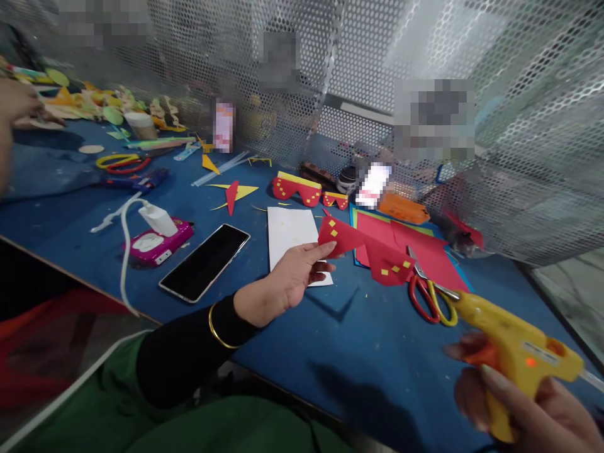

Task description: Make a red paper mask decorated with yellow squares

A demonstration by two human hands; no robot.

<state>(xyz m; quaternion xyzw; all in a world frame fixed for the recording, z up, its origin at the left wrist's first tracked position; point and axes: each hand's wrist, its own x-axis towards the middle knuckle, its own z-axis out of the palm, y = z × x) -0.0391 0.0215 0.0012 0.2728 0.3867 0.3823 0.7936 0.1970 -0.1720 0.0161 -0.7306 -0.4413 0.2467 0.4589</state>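
Observation:
My left hand (pixel 290 280) pinches the left end of a red paper cutout (pixel 365 248) with small yellow squares on it, held above the table. Closed around the handle of a yellow glue gun (pixel 514 333) is my right hand (pixel 533 402), its fingers near the orange trigger. The gun's nozzle points left, a little away from the cutout's right end. Behind the nozzle lie scissors (pixel 427 296) with red and yellow handles. A white sheet (pixel 292 233) is partly hidden by my left hand. Stacked red paper (pixel 415 245) lies behind the cutout.
Two decorated red cutouts (pixel 297 189) stand near the perforated metal screen (pixel 363 82). A black-screened phone (pixel 205 261) and a pink power socket (pixel 158 242) with a white cable lie left. A blue glue gun (pixel 136 180) lies beyond. Another person's hand (pixel 21 100) is far left.

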